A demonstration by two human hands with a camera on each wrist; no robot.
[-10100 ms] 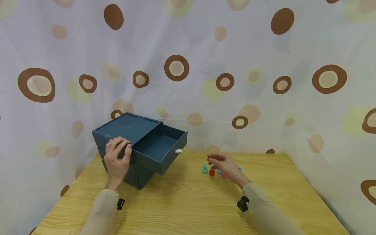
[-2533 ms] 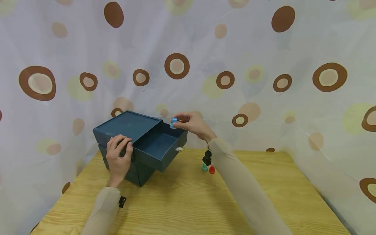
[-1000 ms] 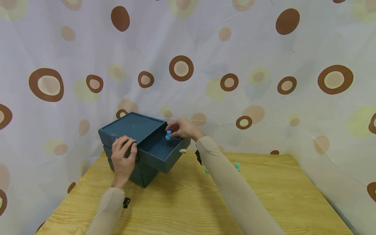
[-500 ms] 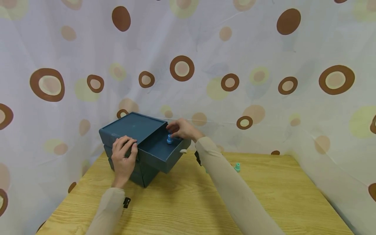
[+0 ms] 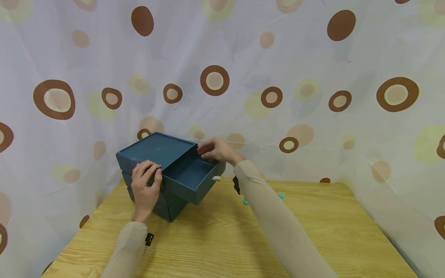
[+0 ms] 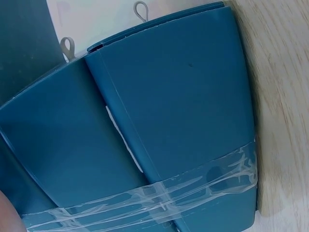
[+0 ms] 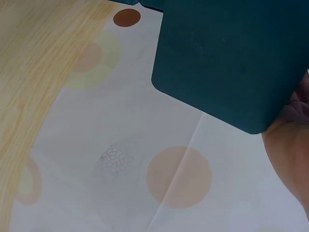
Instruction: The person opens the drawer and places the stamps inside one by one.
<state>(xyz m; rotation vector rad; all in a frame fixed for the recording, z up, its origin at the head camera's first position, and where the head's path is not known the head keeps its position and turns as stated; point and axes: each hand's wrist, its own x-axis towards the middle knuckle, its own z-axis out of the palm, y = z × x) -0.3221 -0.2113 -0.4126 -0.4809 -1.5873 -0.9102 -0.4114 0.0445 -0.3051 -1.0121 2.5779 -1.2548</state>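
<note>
A dark blue stacked drawer box stands at the left of the table, its top drawer pulled out to the right. My left hand holds the box's near upper edge, fingers bent over it and thumb against its side. In the left wrist view, clear tape binds the stacked drawer box. My right hand hovers at the drawer's far right corner with bent, parted fingers; nothing shows between them. The small blue peg-shaped piece is out of sight. In the right wrist view, the drawer hides most of that hand.
Parts of two small green pieces, one beside the right sleeve and another beyond it, show on the wooden table. A white loop pull sits on the drawer front. A spotted cloth hangs behind.
The blue piece has left my right hand, dropping into the drawer. That hand has since risen slightly and spread its fingers. My left hand stays on the box. Fewer pieces show on the table.
</note>
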